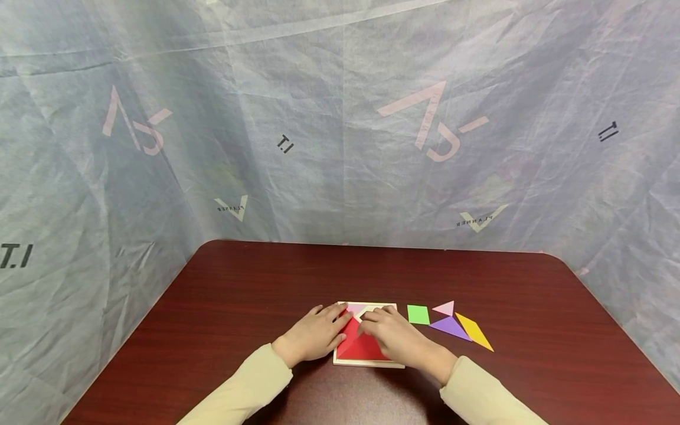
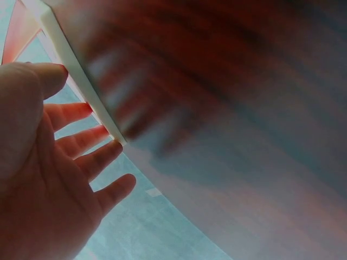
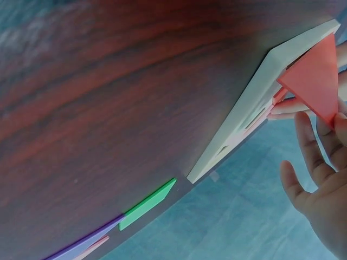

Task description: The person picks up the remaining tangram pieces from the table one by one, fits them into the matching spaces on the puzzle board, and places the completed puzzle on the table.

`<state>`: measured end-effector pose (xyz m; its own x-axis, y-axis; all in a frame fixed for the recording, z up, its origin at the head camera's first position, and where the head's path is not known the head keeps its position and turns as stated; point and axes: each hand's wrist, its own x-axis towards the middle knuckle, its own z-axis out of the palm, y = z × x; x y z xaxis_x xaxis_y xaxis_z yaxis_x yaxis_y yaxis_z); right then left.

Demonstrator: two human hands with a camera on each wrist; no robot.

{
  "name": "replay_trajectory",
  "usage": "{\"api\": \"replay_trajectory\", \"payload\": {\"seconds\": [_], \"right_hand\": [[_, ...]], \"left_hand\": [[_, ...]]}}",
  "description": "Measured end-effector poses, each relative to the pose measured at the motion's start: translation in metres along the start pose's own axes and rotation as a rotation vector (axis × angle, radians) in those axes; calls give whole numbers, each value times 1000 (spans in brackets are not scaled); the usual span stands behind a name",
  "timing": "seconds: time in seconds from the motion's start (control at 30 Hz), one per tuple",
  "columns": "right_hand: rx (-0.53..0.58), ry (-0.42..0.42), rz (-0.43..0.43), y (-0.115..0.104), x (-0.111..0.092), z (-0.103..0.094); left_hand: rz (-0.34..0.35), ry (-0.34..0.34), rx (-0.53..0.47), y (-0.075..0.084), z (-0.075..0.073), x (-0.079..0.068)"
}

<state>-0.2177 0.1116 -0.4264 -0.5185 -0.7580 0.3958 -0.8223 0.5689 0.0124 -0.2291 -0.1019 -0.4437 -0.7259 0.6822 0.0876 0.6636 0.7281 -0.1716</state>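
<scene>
My left hand [image 1: 316, 333] lies over the left side of a square wooden tangram tray [image 1: 369, 365], fingers extended across its edge. In the left wrist view the fingertips are right at the pale rim [image 2: 81, 81]. My right hand [image 1: 395, 337] reaches over the tray's right side and pinches a red triangle [image 3: 314, 78] near one corner; in the right wrist view this piece stands tilted above the rim. Another red triangle [image 1: 346, 335] lies at the tray's left, partly under the left fingers. A pink piece [image 1: 355, 308] sits in the top left corner.
Right of the tray, a green square [image 1: 418, 314], a small pink triangle [image 1: 445, 308], a purple triangle [image 1: 451, 328] and a yellow parallelogram [image 1: 474, 332] lie on the dark red wooden table [image 1: 265, 271]. Grey printed cloth [image 1: 340, 177] hangs behind and at both sides.
</scene>
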Motion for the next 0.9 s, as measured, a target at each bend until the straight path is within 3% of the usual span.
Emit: {"api": "replay_trajectory", "payload": {"seconds": [0.43,0.9], "right_hand": [[29,-38,30,-1,2,2],[6,-18,22,1,-2,6]], "left_hand": [[-12,-21,7,0,0,0],[-11,-13,-11,0,1,1]]}}
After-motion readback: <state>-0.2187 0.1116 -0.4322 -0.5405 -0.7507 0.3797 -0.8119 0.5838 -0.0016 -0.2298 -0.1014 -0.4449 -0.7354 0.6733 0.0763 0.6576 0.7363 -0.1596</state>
